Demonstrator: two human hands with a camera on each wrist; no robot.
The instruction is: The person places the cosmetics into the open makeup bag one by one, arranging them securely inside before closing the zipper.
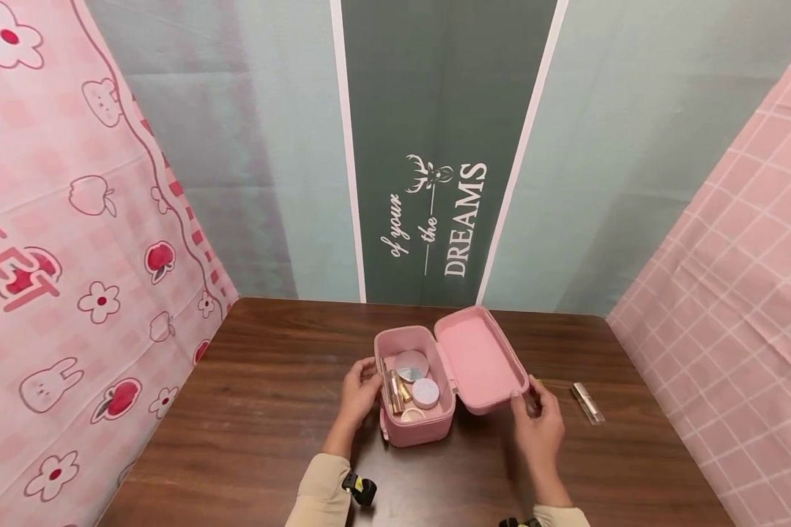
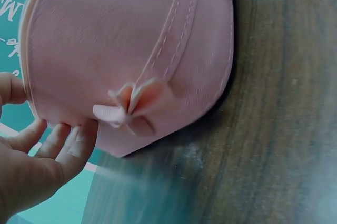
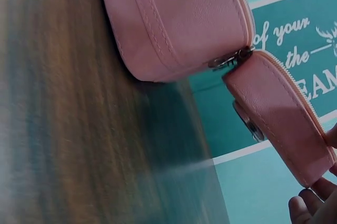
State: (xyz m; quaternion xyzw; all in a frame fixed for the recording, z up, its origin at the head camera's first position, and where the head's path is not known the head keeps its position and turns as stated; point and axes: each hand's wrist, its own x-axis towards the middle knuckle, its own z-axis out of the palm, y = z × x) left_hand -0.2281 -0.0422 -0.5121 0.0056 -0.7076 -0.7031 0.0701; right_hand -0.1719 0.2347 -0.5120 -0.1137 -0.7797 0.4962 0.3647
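Note:
A pink makeup case (image 1: 422, 433) stands on the table with its zippered lid (image 1: 477, 359) swung out to the right. Inside it lie a round clear-topped compact (image 1: 411, 364), a round white container (image 1: 425, 393) and several slim gold and clear tubes (image 1: 396, 395). My left hand (image 1: 359, 395) holds the case's left side, its fingertips on the outer wall near a pink bow (image 2: 134, 108) in the left wrist view. My right hand (image 1: 540, 424) grips the lid's outer corner between thumb and fingers. The lid's underside is partly visible in the right wrist view.
A slim clear-and-gold tube (image 1: 588, 403) lies on the brown wooden table (image 1: 270, 439), right of my right hand. Printed fabric hangs behind the table, with pink patterned cloth (image 1: 105, 300) at left and pink checked cloth (image 1: 751, 293) at right.

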